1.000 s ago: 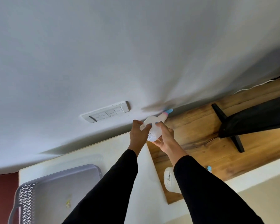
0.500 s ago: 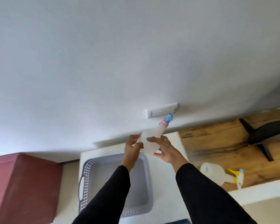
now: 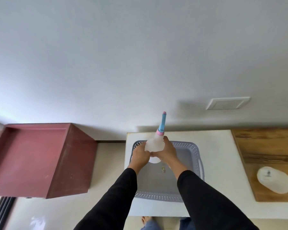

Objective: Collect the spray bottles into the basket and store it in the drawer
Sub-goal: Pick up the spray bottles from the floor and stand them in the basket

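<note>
A translucent white spray bottle [image 3: 154,144] with a pink collar and blue nozzle is held above the grey perforated basket [image 3: 186,146], its nozzle pointing away from me toward the wall. My left hand [image 3: 140,156] grips its left side and my right hand [image 3: 168,151] grips its right side. The basket sits on a white countertop [image 3: 219,163] and looks empty apart from a small sticker on its floor. A second white spray bottle [image 3: 276,180] with a yellow trigger lies on its side on the wooden surface [image 3: 269,146] at the right.
A dark red box-shaped cabinet [image 3: 40,158] stands to the left of the counter. A white wall plate [image 3: 228,103] is on the wall above the counter. The counter's front edge runs just past the basket, with my feet below it.
Both hands carried the blue-nozzled bottle leftward off the wooden surface to above the basket. The view swung left, bringing the basket under my hands and the red cabinet into sight.
</note>
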